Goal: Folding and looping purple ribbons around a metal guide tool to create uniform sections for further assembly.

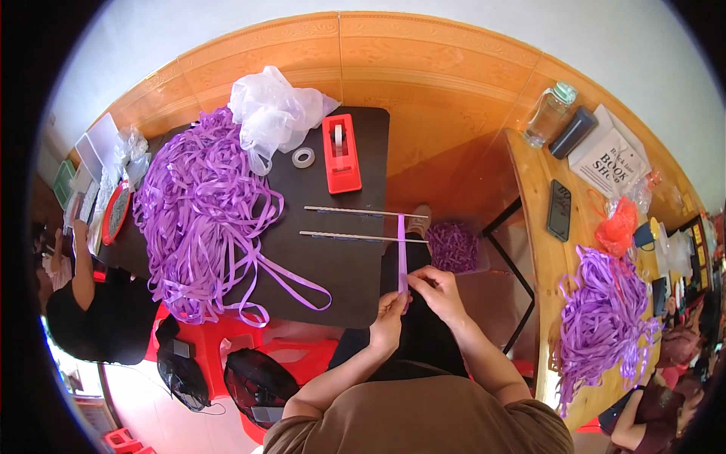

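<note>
A purple ribbon [402, 261] runs from two thin metal rods, which lie on the dark table and stick out past its right edge, down toward me. It passes at the ends of the far rod [348, 211] and the near rod [344, 236]. My left hand [387, 318] pinches the ribbon's lower end between thumb and fingers. Close beside it, my right hand [440, 293] has its thumb and fingertips pressed together at the ribbon's right edge; what exactly they grip is hidden. Both hands are above my lap, beyond the table's edge.
A big heap of purple ribbon loops [204, 212] covers the dark table's left. Behind lie a white plastic bag [276, 110], tape roll [303, 157] and red tape dispenser [342, 155]. A bin of purple pieces [454, 246] stands below. The wooden table [541, 242] holds more ribbons [605, 318] and a phone [559, 210].
</note>
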### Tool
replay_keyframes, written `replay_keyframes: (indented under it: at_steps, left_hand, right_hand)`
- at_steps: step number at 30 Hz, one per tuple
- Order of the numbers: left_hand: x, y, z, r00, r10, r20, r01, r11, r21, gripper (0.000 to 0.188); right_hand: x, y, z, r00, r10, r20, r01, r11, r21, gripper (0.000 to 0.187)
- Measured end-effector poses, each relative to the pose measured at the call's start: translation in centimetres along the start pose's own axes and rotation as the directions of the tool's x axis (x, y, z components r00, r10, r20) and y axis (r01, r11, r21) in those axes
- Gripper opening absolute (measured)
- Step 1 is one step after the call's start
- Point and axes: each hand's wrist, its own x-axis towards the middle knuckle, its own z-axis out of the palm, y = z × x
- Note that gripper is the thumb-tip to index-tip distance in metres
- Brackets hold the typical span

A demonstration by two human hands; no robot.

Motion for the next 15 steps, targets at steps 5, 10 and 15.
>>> replay_keyframes:
  at_steps: [5, 10, 15]
  left_hand:
    - [-0.1, -0.4, -1.3, 0.997, -0.077, 0.027, 0.074, 0.993, 0.094, 0.019]
    - [-0.6, 1.2, -2.2, 0.959, -0.264, 0.107, 0.262, 0.965, 0.032, 0.018]
    - [-1.1, 3.5, -3.0, 0.871, -0.467, 0.156, 0.477, 0.878, -0.033, 0.017]
  right_hand:
    - [0.0, -1.1, 1.7, 0.964, 0.227, 0.14, -0.248, 0.957, 0.151, 0.011]
    - [-0.5, -0.2, 1.9, 0.959, 0.229, 0.17, -0.267, 0.93, 0.254, 0.012]
    - [-0.4, -0.2, 1.9, 0.951, 0.238, 0.197, -0.293, 0.896, 0.335, 0.014]
